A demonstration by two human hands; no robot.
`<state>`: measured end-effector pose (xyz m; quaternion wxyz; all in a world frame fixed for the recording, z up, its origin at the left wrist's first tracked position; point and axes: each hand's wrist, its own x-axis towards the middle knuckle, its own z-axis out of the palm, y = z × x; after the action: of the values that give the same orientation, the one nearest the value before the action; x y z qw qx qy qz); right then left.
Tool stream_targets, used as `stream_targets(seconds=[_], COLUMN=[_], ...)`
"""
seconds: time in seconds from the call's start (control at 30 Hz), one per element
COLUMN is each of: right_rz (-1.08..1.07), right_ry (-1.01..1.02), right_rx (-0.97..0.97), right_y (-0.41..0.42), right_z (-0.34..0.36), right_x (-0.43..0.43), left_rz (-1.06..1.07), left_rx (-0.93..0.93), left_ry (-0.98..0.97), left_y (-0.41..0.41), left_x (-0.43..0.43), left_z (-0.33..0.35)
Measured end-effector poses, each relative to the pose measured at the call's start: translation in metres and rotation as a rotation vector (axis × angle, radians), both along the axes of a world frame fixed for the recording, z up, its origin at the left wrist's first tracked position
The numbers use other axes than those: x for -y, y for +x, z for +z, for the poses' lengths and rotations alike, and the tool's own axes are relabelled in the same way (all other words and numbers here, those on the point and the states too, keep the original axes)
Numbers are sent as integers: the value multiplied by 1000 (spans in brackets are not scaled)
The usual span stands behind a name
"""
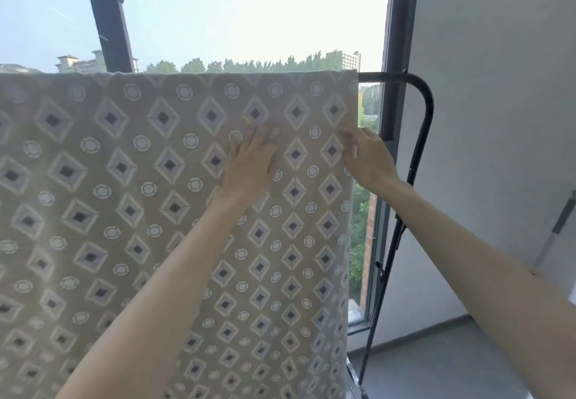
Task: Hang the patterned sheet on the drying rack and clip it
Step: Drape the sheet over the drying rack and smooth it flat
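Sheet (124, 211) first: patterned, tan ground with diamonds and ringed circles, already draped over the top bar. It fills the view from 9 o'clock to just past centre and hangs fairly flat, with soft creases near the grips. Top fold runs 9 to 3 along the bar; free right edge runs 12 to 6.

Window (249, 9) behind it, with sky, trees and buildings over the fold. Grey wall (498, 87) at 3 o'clock, floor (436, 367) at 5.

Drying rack (427, 102): black tube, bare only at 1 o'clock, where it leaves the sheet's top corner, bends and drops toward 5.

Left grip (251, 165) is near centre, wide and flat, fingers straight and spread, pressing the cloth and holding nothing.

Right grip (369, 157) is at 2 o'clock of centre, narrow, fingers curled on the sheet's right edge and seemingly pinching the hem.

Key relation: the edge touches the right grip on its 9 o'clock side, and the top corner at the bar sits at 12 o'clock from it. The right grip is nearer that corner than the left.

No clip in view. Judgement: hanging looks done, straightening is in hand, clipping not yet done.
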<state>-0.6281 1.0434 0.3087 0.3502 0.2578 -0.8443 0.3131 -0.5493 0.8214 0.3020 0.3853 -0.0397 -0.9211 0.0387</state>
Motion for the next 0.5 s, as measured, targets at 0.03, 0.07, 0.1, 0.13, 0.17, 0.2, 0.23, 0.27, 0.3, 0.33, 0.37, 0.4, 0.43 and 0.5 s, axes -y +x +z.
stream_targets(seconds=[0.03, 0.07, 0.1, 0.13, 0.17, 0.2, 0.23, 0.27, 0.3, 0.33, 0.37, 0.4, 0.43, 0.5], right_rz=[3, 7, 11, 12, 9, 0, -15, -32, -49, -67, -78, -90, -105, -141], right_ry=[6, 7, 4, 2, 1, 0, -6, -12, -16, -22, -39, -59, -74, -96], right_rx=[24, 48, 78, 110, 139, 162, 184, 202, 213, 223, 232, 241, 250, 267], right_y=[7, 14, 21, 28, 33, 38, 43, 46, 49, 52, 54, 56, 57, 58], right_z=[-7, -13, -19, -25, -30, -35, -40, -44, -49, -55, -61, -67, -73, -85], right_x=[-5, -10, -16, -22, -28, -36, -43, -50, -57, -65, -70, -75, -82, -96], left_rz=[-15, -36, -54, -69, -83, -100, -117, -127, -133, -138, -142, -152, -167, -182], left_rx=[14, 29, 52, 76, 96, 109, 117, 126, 139, 149, 156, 161, 168, 166], left_ry=[0, 22, 58, 94, 122, 141, 149, 153, 160, 172, 185, 201, 218, 247], left_y=[5, 9, 13, 15, 18, 21, 23, 25, 26, 26, 26, 25, 23, 18], left_x=[-3, -7, -11, -14, -19, -24, -29, -35, -40, -46, -49, -52, -57, -68], left_z=[-6, -12, -17, -21, -25, -28, -32, -35, -38, -43, -47, -50, -54, -61])
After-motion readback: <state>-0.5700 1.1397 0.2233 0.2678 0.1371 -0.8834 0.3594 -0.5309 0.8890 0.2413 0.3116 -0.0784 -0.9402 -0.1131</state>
